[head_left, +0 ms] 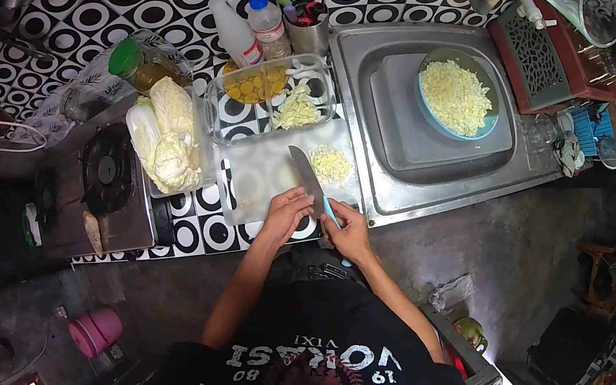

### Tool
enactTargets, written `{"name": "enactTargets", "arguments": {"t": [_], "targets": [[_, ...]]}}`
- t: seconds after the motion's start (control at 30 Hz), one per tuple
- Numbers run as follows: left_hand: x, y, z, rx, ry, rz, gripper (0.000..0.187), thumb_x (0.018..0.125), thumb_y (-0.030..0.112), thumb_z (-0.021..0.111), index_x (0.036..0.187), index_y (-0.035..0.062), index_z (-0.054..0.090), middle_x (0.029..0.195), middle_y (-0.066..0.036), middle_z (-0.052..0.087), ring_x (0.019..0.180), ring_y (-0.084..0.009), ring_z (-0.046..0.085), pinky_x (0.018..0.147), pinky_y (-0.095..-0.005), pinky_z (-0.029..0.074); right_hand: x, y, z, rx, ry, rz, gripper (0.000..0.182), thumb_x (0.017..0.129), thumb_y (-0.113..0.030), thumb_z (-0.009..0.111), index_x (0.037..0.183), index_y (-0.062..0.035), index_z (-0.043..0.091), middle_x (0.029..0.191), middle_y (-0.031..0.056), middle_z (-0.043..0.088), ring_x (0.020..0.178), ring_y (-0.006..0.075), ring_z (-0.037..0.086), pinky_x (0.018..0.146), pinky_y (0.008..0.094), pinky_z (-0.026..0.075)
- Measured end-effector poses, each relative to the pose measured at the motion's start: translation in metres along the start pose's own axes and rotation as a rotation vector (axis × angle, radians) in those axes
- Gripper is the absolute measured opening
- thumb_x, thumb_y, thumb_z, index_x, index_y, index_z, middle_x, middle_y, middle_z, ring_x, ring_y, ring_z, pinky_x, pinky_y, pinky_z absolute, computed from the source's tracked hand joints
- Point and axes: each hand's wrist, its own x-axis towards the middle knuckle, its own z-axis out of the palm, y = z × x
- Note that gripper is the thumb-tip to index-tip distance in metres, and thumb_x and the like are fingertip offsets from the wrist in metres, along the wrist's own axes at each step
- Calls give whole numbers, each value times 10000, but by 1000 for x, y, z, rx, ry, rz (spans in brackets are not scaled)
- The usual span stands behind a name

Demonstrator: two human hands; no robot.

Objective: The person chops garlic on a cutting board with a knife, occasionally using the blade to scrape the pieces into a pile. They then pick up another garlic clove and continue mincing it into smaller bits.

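Note:
My right hand (350, 234) is wrapped around the light blue handle of a kitchen knife (307, 170), whose blade points up and to the left over the cutting board. Close by, my left hand (287, 213) has its fingers loosely extended, fingertips right at the blade near the handle. Beneath them lies a translucent white cutting board (257, 175). A small heap of finely chopped cabbage (331, 164) sits on its right part. Beyond the board, a clear divided container (215, 119) holds orange slices (251, 88) and pale cut cabbage pieces (298, 108).
Left of the board, napa cabbage (173, 137) rests in a clear container. A stove (108, 165) stands farther left. On the right, a blue bowl (470, 135) of chopped cabbage stands in the steel sink (373, 196). Bottles (234, 35) and a utensil cup (309, 34) are behind.

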Motion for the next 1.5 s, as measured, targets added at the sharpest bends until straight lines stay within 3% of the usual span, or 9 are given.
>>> {"name": "enactTargets", "arguments": {"t": [0.03,0.23,0.47,0.6,0.73,0.8,0.9,1.17,1.5], "targets": [[-2,0,-3,-4,-1,4,304,843,5,568,1135,-56,510,953,-92,611,848,-157,608,743,-263,513,0,-5,0,193,8,102,339,864,-37,594,1197,5,549,793,-5,519,552,41,509,441,197,385],[-7,6,-13,33,113,-16,328,834,3,598,1141,-74,512,1001,-123,623,880,-169,619,786,-267,513,-3,6,-13,237,57,127,346,862,-39,598,1199,15,541,840,5,552,525,42,506,416,189,385],[13,18,-28,981,404,294,472,649,128,801,1066,3,617,840,-102,648,712,-133,616,636,-264,504,-8,16,-35,69,199,143,339,851,-51,612,1172,40,551,786,12,570,517,55,515,431,202,395],[17,17,-21,986,307,282,500,624,155,819,1057,1,621,873,-103,639,686,-149,607,625,-273,505,-9,24,-50,-291,116,-44,298,839,-51,619,1130,9,593,764,29,564,539,67,507,482,221,408],[19,5,-6,1186,347,467,508,600,166,829,1039,11,626,872,-110,593,681,-186,580,623,-304,501,-8,14,-59,-307,83,-55,295,823,-56,628,1115,-19,609,751,58,566,575,96,517,532,250,426],[18,0,4,1241,377,516,501,596,164,828,1031,16,628,863,-112,578,685,-204,572,627,-318,497,-7,4,-65,-353,52,-39,313,805,-76,618,1115,-36,605,780,133,581,682,250,576,640,331,453],[22,-8,10,1264,430,576,446,616,129,800,1013,19,629,857,-119,562,696,-232,567,642,-338,486,-5,-9,-72,-348,19,-9,311,803,-64,612,1113,-38,604,790,138,584,705,281,578,653,341,454],[26,-12,-4,1364,325,770,220,677,-25,607,892,10,644,877,-155,611,825,-307,570,738,-386,472,-1,9,-82,-415,-153,-160,297,802,-54,613,1093,3,606,809,145,583,728,274,585,660,328,457],[19,12,-7,1312,194,772,233,682,39,681,910,13,644,860,-131,610,861,-312,564,758,-380,465,-1,12,-55,-476,-142,-97,315,809,-32,573,1122,2,587,812,153,547,756,303,571,681,354,461]]}}
